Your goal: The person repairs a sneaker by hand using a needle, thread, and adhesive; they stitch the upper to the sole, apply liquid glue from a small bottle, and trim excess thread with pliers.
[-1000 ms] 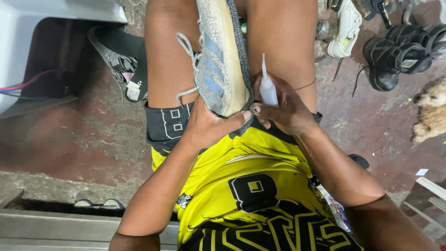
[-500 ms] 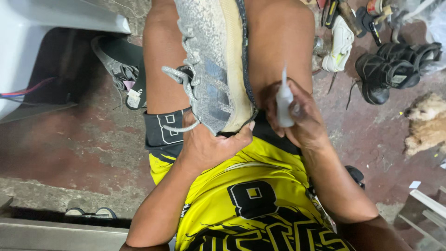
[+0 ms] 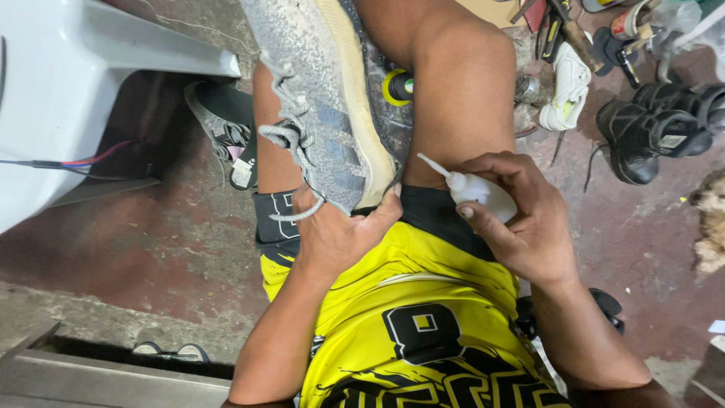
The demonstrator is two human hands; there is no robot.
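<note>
A grey knit sneaker (image 3: 317, 98) with a worn cream sole lies along my lap, laces hanging loose. My left hand (image 3: 340, 230) grips its heel end against my thigh. My right hand (image 3: 525, 219) is closed around a small white squeeze bottle (image 3: 472, 189). The bottle's thin nozzle points left toward the sole edge near the heel, a short gap away. I sit in a yellow and black jersey and dark shorts, knees apart.
A white plastic chair (image 3: 83, 91) stands at left, with a dark sandal (image 3: 223, 125) beside it. A white shoe (image 3: 566, 94), black shoes (image 3: 657, 125) and hand tools (image 3: 563, 26) lie at upper right. A yellow-capped container (image 3: 398, 85) sits between my legs. A small dog (image 3: 710, 219) is at the right edge.
The right hand has tipped the bottle from upright to nozzle pointing left at the sole. The sneaker sits higher and more upright in view; the left hand still holds its heel.
</note>
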